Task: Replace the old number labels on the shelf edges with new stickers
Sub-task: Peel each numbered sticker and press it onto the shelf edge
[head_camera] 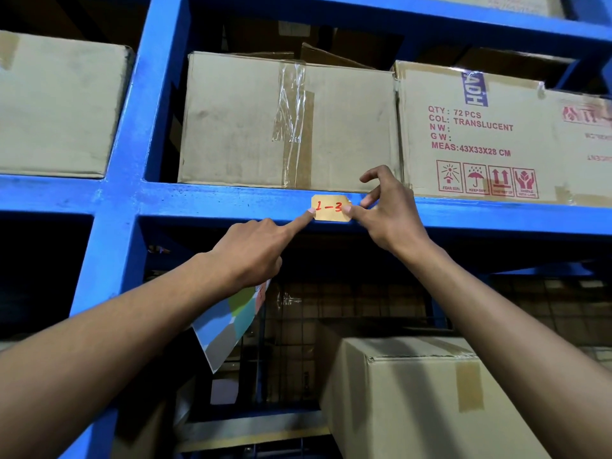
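From my head view, the tan "1-3" label (331, 208) sits on the blue shelf edge (231, 202). My left hand (251, 250) presses its left end with the forefinger, clutching a coloured sticker sheet (228, 323). My right hand (390, 207) pinches its right end.

There is only one view, from a wide-angle camera worn on the person's head. It looks forward and upward at a blue painted metal shelf rack (231, 203), so the horizontal front edge of the rack crosses the middle of the picture. The camera is near: both bare forearms enter from the bottom corners and reach that edge. The wide lens bends the rack's straight beams toward the picture sides.
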Demonstrator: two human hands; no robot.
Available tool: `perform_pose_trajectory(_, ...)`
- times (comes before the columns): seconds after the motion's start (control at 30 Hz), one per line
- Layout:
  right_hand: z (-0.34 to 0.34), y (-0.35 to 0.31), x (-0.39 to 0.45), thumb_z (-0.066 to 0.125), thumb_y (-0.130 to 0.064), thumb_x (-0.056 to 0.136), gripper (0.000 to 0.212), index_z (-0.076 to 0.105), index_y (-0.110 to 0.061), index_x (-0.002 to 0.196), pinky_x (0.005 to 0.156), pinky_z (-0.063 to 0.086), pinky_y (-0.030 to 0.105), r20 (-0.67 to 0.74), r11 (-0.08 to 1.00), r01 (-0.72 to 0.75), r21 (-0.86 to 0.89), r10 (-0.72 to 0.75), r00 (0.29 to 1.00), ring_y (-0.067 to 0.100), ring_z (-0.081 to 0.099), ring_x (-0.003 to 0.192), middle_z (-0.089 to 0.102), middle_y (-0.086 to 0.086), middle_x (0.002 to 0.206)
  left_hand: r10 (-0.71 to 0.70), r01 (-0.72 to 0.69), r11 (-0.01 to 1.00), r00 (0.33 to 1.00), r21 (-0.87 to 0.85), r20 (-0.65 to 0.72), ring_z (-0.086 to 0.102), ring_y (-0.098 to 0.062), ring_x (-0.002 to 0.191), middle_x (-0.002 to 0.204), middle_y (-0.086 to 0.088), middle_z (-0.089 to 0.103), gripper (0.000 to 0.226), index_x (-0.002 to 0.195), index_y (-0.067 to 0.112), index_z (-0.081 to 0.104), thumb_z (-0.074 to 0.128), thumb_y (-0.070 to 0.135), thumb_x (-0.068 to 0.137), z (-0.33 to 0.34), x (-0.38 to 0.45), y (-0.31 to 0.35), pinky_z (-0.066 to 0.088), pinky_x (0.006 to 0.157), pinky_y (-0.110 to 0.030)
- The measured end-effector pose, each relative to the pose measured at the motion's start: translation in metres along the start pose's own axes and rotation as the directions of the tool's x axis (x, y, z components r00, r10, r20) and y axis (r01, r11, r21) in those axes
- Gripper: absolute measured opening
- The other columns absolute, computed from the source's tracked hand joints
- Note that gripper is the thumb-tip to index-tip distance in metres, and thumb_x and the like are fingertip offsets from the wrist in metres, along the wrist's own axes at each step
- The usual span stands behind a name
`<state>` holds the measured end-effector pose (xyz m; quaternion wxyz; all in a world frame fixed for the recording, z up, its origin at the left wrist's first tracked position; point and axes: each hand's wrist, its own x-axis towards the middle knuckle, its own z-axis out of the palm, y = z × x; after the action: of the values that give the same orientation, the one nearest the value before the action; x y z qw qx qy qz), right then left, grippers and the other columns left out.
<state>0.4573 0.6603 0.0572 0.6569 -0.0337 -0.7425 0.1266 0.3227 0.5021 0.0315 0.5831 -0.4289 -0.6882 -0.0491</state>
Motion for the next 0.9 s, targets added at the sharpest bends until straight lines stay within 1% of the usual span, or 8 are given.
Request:
perform_pose_trajectory(0.1, -0.006, 0.003, -0.005, 0.068, -0.021, 0.083, 0.034, 0.051, -0.019, 0.112, 0.077, 0.045, 0.035, -0.029, 0.997, -0.052, -0.063, 0.05, 0.998, 0.02, 0.055, 0.097, 0.06, 0.005, 0.092, 0.003, -0.003, 1.0, 1.0, 0.003, 0.0, 0.031, -0.017, 0.05, 0.061, 0.003, 0.03, 0.086, 0.146, 0.039, -0.006, 0.046, 0.012, 0.083, -0.002, 0.0, 0.0, 0.018, 0.041, -0.031)
perform_pose_trajectory(0.2, -0.004, 0.002, -0.018, 0.055, -0.009, 0.086, 0.036, 0.053, -0.017, 0.121, 0.083, 0.045, 0.04, -0.062, 0.93, 0.223, -0.291, -0.251, 0.966, 0.028, 0.055, 0.103, 0.055, 0.01, 0.112, 0.019, -0.017, 0.999, 0.999, -0.039, 0.039, 0.042, -0.026, 0.062, 0.063, 0.004, 0.028, 0.087, 0.146, 0.039, -0.004, 0.049, 0.013, 0.081, -0.005, 0.003, -0.001, 0.02, 0.044, -0.032)
perform_pose_trajectory(0.3, 0.007, 0.009, -0.026, 0.05, -0.006, 0.081, 0.053, 0.046, -0.021, 0.132, 0.098, 0.034, 0.044, 0.113, 0.742, 0.404, -0.535, -0.411, 0.905, 0.032, 0.041, 0.123, 0.043, 0.014, 0.136, -0.008, 0.024, 0.993, 0.99, -0.117, 0.141, 0.044, -0.029, 0.072, 0.065, 0.003, 0.027, 0.096, 0.145, 0.04, -0.013, 0.055, 0.015, 0.082, -0.009, 0.01, 0.0, 0.032, 0.056, -0.034)
perform_pose_trajectory(0.37, 0.011, 0.02, -0.027, 0.048, -0.008, 0.083, 0.06, 0.038, -0.029, 0.138, 0.105, 0.022, 0.044, 0.141, 0.704, 0.356, -0.614, -0.346, 0.928, 0.031, 0.027, 0.134, 0.032, 0.014, 0.147, -0.022, 0.05, 0.991, 0.975, -0.123, 0.22, 0.04, -0.025, 0.067, 0.067, 0.002, 0.025, 0.099, 0.142, 0.042, -0.02, 0.057, 0.017, 0.084, -0.013, 0.015, 0.0, 0.035, 0.061, -0.036)
perform_pose_trajectory(0.5, 0.019, 0.033, -0.033, 0.048, -0.004, 0.08, 0.071, 0.032, -0.037, 0.141, 0.109, 0.011, 0.043, 0.035, 0.833, 0.214, -0.511, -0.229, 0.973, 0.027, 0.016, 0.141, 0.022, 0.011, 0.154, -0.031, 0.039, 0.999, 0.969, -0.025, 0.244, 0.032, -0.016, 0.054, 0.067, 0.002, 0.025, 0.1, 0.141, 0.041, -0.022, 0.057, 0.016, 0.085, -0.02, 0.015, 0.001, 0.038, 0.059, -0.037)
perform_pose_trajectory(0.67, 0.034, 0.018, -0.037, 0.048, 0.002, 0.077, 0.068, 0.043, -0.031, 0.137, 0.116, 0.008, 0.045, -0.1, 0.951, 0.102, -0.292, -0.136, 0.986, 0.025, 0.016, 0.142, 0.024, 0.011, 0.154, 0.037, -0.065, 0.981, 0.987, 0.181, 0.154, 0.049, -0.03, 0.067, 0.07, -0.002, 0.035, 0.09, 0.146, 0.03, -0.018, 0.048, 0.011, 0.088, -0.023, 0.001, 0.012, 0.032, 0.053, -0.034)
perform_pose_trajectory(0.8, 0.025, 0.024, -0.049, 0.049, 0.003, 0.076, 0.072, 0.036, -0.023, 0.141, 0.117, 0.015, 0.046, -0.054, 0.892, 0.139, -0.43, -0.179, 0.982, 0.033, 0.02, 0.141, 0.022, 0.018, 0.154, 0.048, -0.08, 0.958, 0.991, 0.274, 0.122, 0.034, -0.018, 0.048, 0.06, 0.001, 0.032, 0.09, 0.146, 0.024, -0.019, 0.045, 0.003, 0.087, -0.023, -0.007, 0.017, 0.019, 0.041, -0.031)
perform_pose_trajectory(0.9, 0.021, 0.027, -0.056, 0.049, -0.002, 0.078, 0.074, 0.026, -0.022, 0.145, 0.116, 0.017, 0.048, -0.009, 0.784, 0.151, -0.602, -0.196, 0.981, 0.035, 0.02, 0.141, 0.019, 0.021, 0.154, 0.033, -0.065, 0.963, 0.991, 0.263, 0.127, 0.036, -0.019, 0.051, 0.061, 0.0, 0.031, 0.09, 0.146, 0.021, -0.02, 0.045, 0.002, 0.087, -0.022, -0.009, 0.022, 0.019, 0.041, -0.031)
